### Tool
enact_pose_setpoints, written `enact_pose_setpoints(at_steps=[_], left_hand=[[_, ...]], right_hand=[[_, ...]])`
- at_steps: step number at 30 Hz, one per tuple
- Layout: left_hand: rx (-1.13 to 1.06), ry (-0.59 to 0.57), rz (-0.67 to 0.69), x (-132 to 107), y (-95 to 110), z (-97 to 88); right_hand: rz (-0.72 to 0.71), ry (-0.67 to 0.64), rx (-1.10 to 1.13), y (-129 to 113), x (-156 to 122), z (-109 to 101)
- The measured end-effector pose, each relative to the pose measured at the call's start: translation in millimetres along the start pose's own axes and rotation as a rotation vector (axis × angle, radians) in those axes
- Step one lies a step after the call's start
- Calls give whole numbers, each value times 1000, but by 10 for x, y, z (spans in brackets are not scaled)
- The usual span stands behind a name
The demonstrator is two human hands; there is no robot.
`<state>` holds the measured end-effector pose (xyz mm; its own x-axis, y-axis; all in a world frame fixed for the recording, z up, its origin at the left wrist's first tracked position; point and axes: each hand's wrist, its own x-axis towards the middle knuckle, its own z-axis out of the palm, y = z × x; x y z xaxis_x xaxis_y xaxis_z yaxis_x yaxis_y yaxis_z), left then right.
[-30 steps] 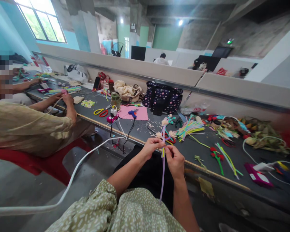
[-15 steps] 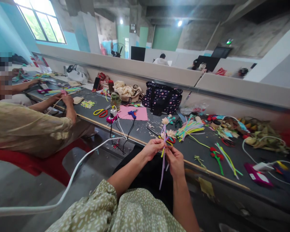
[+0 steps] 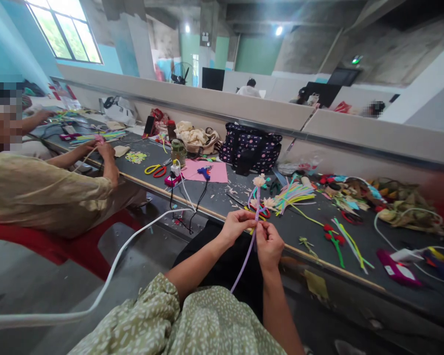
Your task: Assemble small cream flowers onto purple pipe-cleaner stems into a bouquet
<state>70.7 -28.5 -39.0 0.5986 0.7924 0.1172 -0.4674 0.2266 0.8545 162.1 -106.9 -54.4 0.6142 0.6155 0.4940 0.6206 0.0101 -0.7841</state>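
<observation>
In front of my lap, just off the table edge, both hands pinch a pipe-cleaner flower stem (image 3: 258, 204). It is purple, with cream fuzzy blossoms at the top and a long purple tail hanging down to the left. My left hand (image 3: 239, 228) grips it with thumb and forefinger, a bit of yellow showing at the fingertips. Close against it, my right hand (image 3: 269, 242) is closed on the stem slightly lower. Behind the blossoms lie red-and-yellow scissors (image 3: 262, 213), partly hidden by the stem, and a bundle of coloured pipe cleaners (image 3: 295, 195).
A blue glue gun (image 3: 204, 172) lies on pink paper (image 3: 219, 173). A patterned bag (image 3: 249, 148) stands behind. Rightward are a red flower with a green stem (image 3: 335, 244) and a magenta power strip (image 3: 397, 270). A white cable (image 3: 120, 256) crosses on the left, near a seated co-worker (image 3: 48, 197).
The stem has turned upright in my hands, and its purple tail has swung down to the left. My right hand has shifted slightly. The view has moved a little.
</observation>
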Motion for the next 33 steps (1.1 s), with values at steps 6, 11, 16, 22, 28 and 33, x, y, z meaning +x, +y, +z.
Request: enact_pose_setpoints(at_steps=[6,11,16,22,28,33], left_hand=[[44,66,42,20,-40,33],[78,144,82,53,-55,50],[182,188,186,75,-43,18],[144,138,142,57,-3,7],[-46,61,-17,53,-10,-4],[-149,-3,-131,68,9,-11]], right_hand=[[-327,97,-360,31,-10,60],[-414,121,-487,20,-18,114],[-350,55,-398,-6,-42,127],[-102,-86,-109,-71,-13,37],[116,-215,326,-41,74,19],[416,-316,727,-5,99,37]])
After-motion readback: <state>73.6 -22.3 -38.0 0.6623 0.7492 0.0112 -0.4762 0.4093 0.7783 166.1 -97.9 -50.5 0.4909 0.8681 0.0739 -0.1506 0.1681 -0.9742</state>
